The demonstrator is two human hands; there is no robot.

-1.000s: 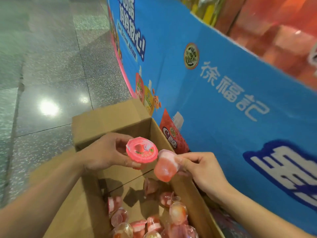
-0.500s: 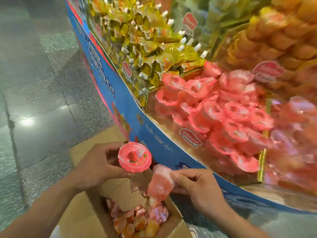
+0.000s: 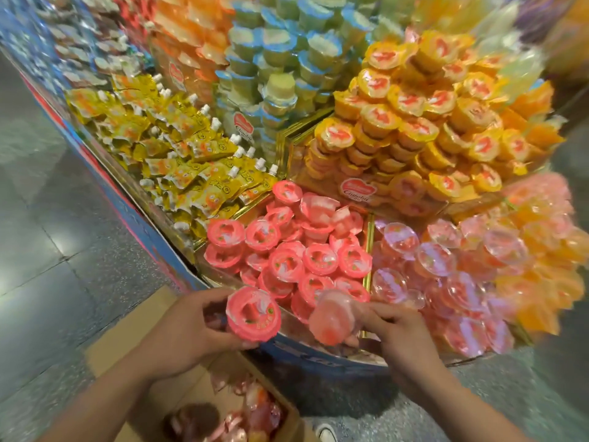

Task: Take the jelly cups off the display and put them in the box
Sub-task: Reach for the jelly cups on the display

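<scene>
My left hand (image 3: pixel 188 333) grips a pink-lidded jelly cup (image 3: pixel 253 314), lid facing me, at the display's front edge. My right hand (image 3: pixel 395 330) pinches a second pink jelly cup (image 3: pixel 331 320), tilted with its base toward me. Just behind both hands a pile of pink jelly cups (image 3: pixel 296 250) fills a compartment of the display. The open cardboard box (image 3: pixel 127 333) stands on the floor below my hands, with several jelly cups (image 3: pixel 251 409) lying inside it.
Clear pinkish cups (image 3: pixel 446 275) fill the compartment to the right, orange-yellow cups (image 3: pixel 414 122) are stacked behind, yellow spouted pouches (image 3: pixel 178 148) lie to the left. A blue banner wall (image 3: pixel 121 202) skirts the display. Grey tiled floor (image 3: pixel 38 250) spreads left.
My view has swung up from the box to the display. Both hands have risen with their cups from over the box to the display's front edge.
</scene>
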